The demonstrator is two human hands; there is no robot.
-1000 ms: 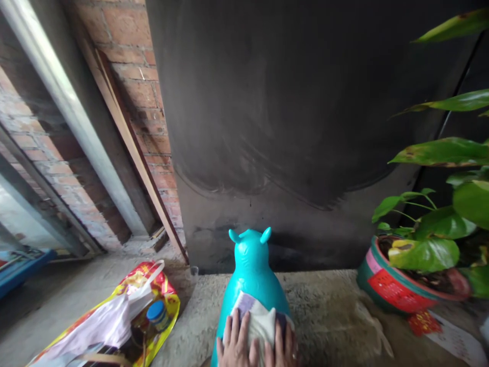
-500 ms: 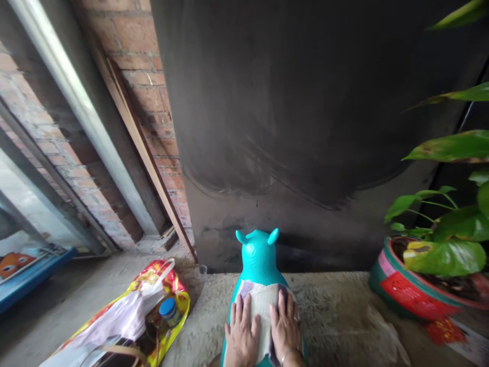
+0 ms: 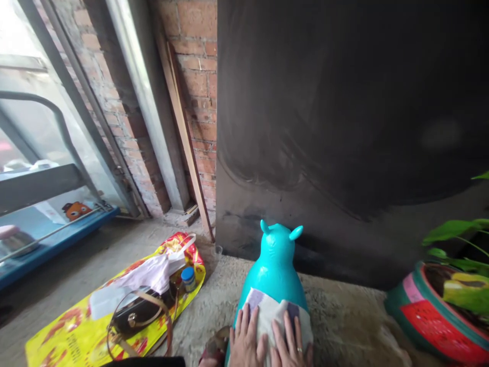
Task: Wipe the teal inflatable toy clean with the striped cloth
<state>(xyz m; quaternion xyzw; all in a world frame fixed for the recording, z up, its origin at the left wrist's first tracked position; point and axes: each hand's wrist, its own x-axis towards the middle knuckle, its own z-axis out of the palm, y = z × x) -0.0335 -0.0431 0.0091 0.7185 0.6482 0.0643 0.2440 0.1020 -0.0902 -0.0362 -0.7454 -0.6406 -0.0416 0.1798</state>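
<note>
A turquoise inflatable animal toy with two small ears stands at the bottom centre, its head toward the dark panel. Over its back lies a whitish cloth with purple patches. My left hand rests flat on the cloth's left part, fingers spread. Beside it, my right hand presses the cloth on the right, fingers apart, a ring on one finger. The lower ends of both hands run out of the picture.
To the left, a yellow bag lies on the floor under a black handbag, a pale cloth and a blue-lidded jar. A potted plant stands right. Ahead are a dark panel and a wooden strip; a blue rack is far left.
The view has swung left, showing more of the rack and the yellow bag. Both hands and the cloth now sit lower on the toy's back, farther from its head.
</note>
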